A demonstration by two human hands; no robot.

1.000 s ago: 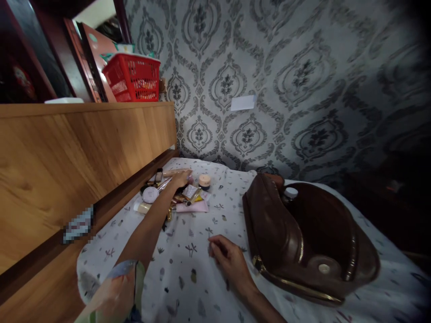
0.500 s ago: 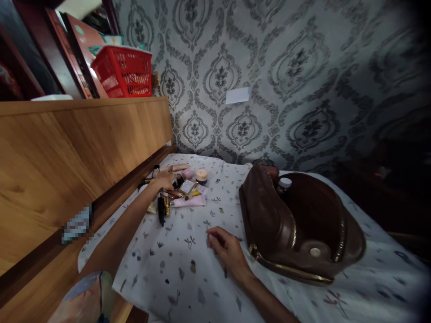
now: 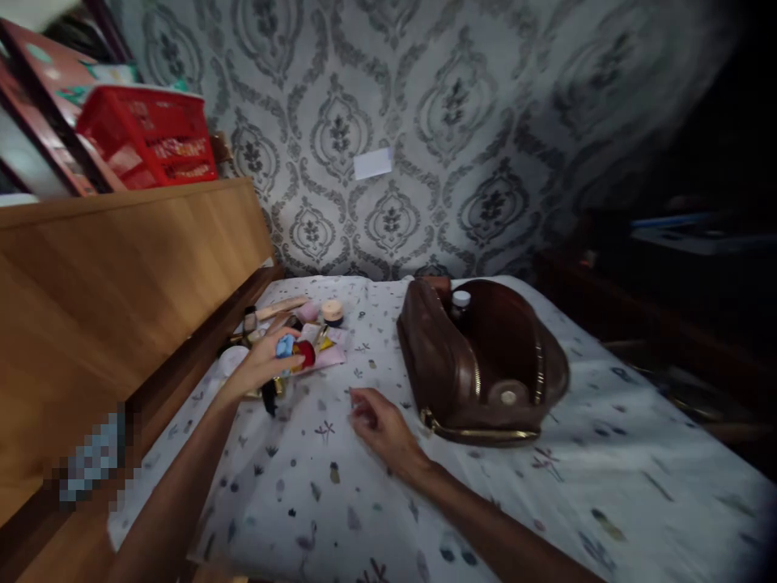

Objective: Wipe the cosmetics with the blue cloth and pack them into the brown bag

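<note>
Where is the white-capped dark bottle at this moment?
In the head view, right of centre, the bottle sits in the opening of the brown leather-look handbag, toward its far left side, beyond and right of the right hand.

The left hand (image 3: pixel 265 359) now holds a small blue-and-red item (image 3: pixel 304 350).

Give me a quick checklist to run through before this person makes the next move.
1. Left hand gripping something: ok, fingers around a blue-and-red load.
2. Whether that load is one item or two: cannot tell.
3. Right hand free: ok, nothing seen in it, fingers loosely curled.
4. Brown bag open: ok, its mouth gapes.
5. White-capped bottle upright in the bag: ok.
6. Cosmetics neatly spaced: not ok, bunched together.
</note>
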